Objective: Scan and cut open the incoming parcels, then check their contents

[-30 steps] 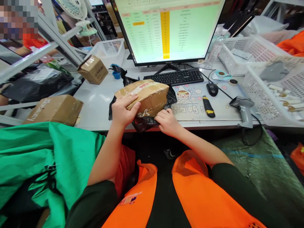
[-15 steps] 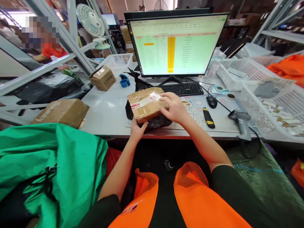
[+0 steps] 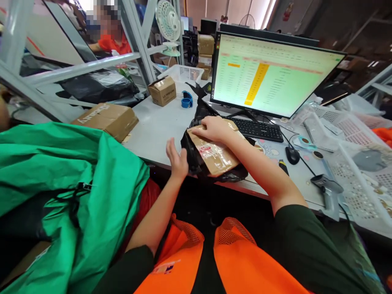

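Cardboard parcel [image 3: 214, 153] under right hand [image 3: 214, 128]; left hand [image 3: 177, 161] just beside.

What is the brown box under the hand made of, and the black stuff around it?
The brown box looks like cardboard: matte tan faces, wrapped in glossy clear tape that catches the light. The black wrap beneath it seems thin plastic film, since it is shiny and crumpled into soft folds. The right hand rests on top; the left hand is open beside it.
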Demonstrator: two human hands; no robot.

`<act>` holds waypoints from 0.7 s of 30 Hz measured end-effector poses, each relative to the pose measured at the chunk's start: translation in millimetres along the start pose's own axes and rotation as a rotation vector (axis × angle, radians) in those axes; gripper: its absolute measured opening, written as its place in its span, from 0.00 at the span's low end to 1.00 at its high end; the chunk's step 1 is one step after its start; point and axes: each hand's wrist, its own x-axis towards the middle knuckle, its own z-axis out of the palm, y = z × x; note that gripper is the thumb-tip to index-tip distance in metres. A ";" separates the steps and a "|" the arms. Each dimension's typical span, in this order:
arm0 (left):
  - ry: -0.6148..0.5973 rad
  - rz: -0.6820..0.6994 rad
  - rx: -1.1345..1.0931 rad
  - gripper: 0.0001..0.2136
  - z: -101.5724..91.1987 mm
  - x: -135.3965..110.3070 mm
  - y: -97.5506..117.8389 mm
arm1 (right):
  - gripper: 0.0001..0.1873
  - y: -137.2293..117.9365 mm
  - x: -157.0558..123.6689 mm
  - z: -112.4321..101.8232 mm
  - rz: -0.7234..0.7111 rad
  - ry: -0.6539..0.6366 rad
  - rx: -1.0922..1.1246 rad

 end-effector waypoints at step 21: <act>-0.599 -0.267 0.357 0.20 35.4 82.9 -26.2 | 0.38 46.7 -234.8 67.1 -0.221 1.026 0.054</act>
